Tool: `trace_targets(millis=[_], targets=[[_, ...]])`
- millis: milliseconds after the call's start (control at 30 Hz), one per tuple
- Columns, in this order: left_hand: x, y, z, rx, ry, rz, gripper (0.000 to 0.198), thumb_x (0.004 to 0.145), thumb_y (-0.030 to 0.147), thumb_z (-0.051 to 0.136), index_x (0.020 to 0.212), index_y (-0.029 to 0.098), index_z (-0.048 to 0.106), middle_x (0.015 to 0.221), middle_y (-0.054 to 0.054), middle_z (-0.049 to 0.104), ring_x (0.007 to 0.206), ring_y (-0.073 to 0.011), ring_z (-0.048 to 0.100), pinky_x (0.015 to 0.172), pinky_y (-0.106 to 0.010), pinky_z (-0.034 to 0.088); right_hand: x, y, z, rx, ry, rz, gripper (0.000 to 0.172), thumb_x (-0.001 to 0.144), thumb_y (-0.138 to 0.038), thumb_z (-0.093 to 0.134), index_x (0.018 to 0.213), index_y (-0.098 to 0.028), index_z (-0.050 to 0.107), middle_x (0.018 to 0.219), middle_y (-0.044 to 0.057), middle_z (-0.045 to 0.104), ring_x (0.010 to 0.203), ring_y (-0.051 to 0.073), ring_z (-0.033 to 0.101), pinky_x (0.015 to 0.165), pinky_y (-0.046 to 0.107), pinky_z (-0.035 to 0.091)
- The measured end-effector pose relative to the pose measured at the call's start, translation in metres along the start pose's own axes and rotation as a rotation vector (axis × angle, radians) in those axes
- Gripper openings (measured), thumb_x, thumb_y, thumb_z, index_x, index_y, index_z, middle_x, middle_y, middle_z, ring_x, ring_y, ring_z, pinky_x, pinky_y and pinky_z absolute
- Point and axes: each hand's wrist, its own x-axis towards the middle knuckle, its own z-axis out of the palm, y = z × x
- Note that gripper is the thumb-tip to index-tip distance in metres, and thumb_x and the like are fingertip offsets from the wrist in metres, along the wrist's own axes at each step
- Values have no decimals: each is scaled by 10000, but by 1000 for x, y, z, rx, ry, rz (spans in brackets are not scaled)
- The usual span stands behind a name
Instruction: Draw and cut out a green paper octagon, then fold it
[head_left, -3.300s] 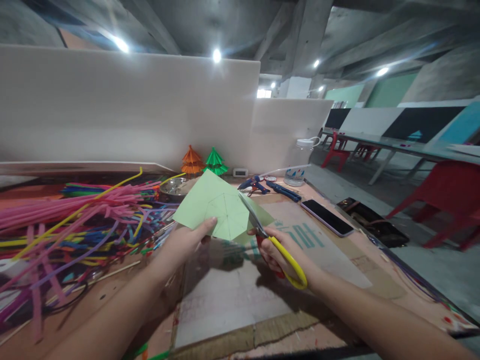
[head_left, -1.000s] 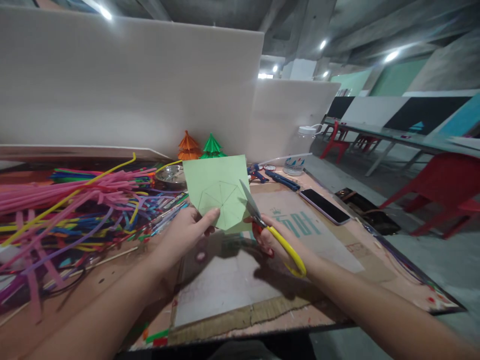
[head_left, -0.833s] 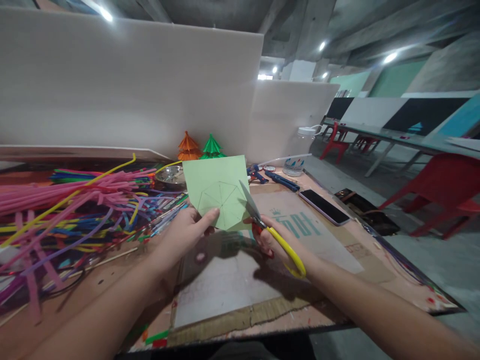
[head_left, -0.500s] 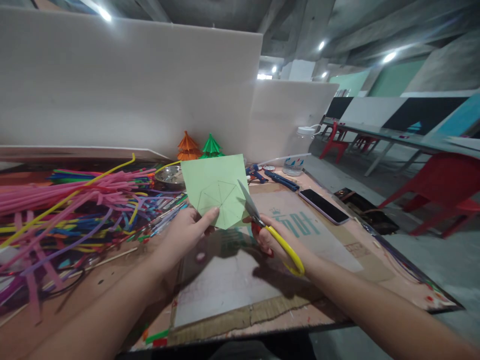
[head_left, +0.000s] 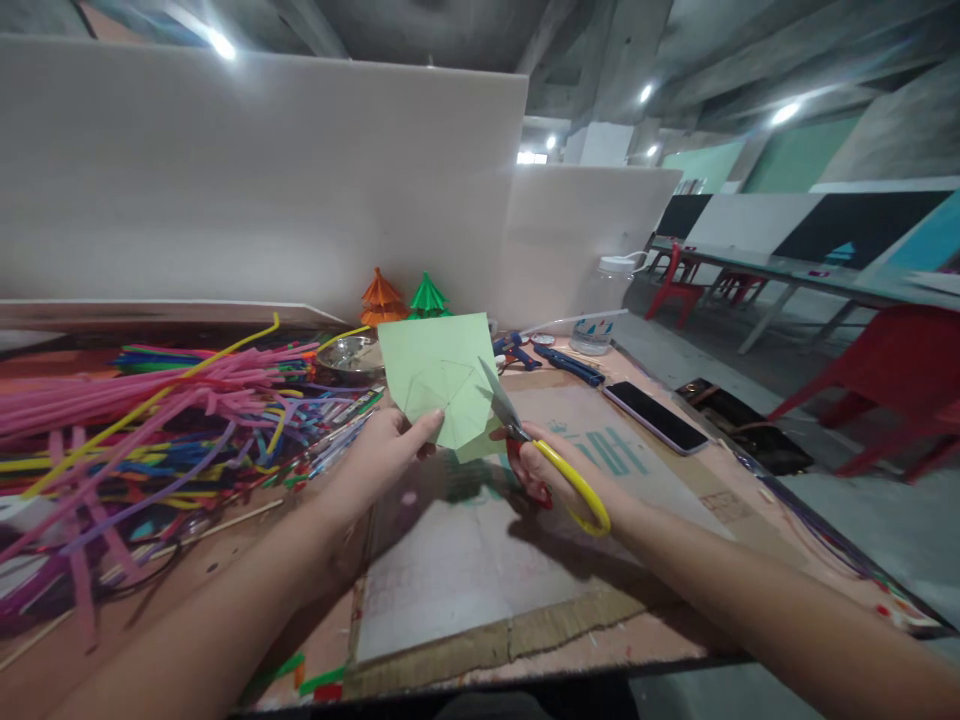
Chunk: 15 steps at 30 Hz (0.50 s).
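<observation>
My left hand [head_left: 397,445] pinches a sheet of light green paper [head_left: 435,350] at its lower left, thumb on top. Thin pencil lines on the paper form a many-sided figure with spokes meeting at a centre. In my right hand [head_left: 544,465] is a pair of scissors [head_left: 577,490] with yellow and red handles. Their blades lie at the paper's right edge, and a flap of paper hangs below and behind them. Both hands are raised over a cardboard sheet [head_left: 555,622] with a translucent cover.
Pink, purple and yellow pipe cleaners [head_left: 187,400] heap at the left beside a metal bowl [head_left: 349,358]. Behind the paper stand orange [head_left: 382,297] and green [head_left: 428,293] folded-paper trees. A phone [head_left: 655,415], a blue cutter [head_left: 570,365] and a bottle [head_left: 601,305] lie or stand at the right.
The scissors have cut further along the paper's lower right, and a strip now folds away below the figure. The whole view has shifted slightly.
</observation>
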Motion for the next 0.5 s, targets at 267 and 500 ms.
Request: trace_targets(millis=[267,500], targets=[[70,24,-13,26,-35,171,548,663,634,760,901,141,783,974,-138,815,934,-339,749,799,-396,600,60,-13,-23,0,-51,-42,705,861,-843,522,1184,-217,548,657,-73,443,416,84,351,390,263,315],[75,20,-12,52,-60,173,531,705,654,734,881,154,779,996,-151,813,1013,-369,743,914,-445,582,63,-5,-25,47,-83,-45,670,837,-860,530,1046,-225,577,697,-42,479,523,110,414,497,269,353]])
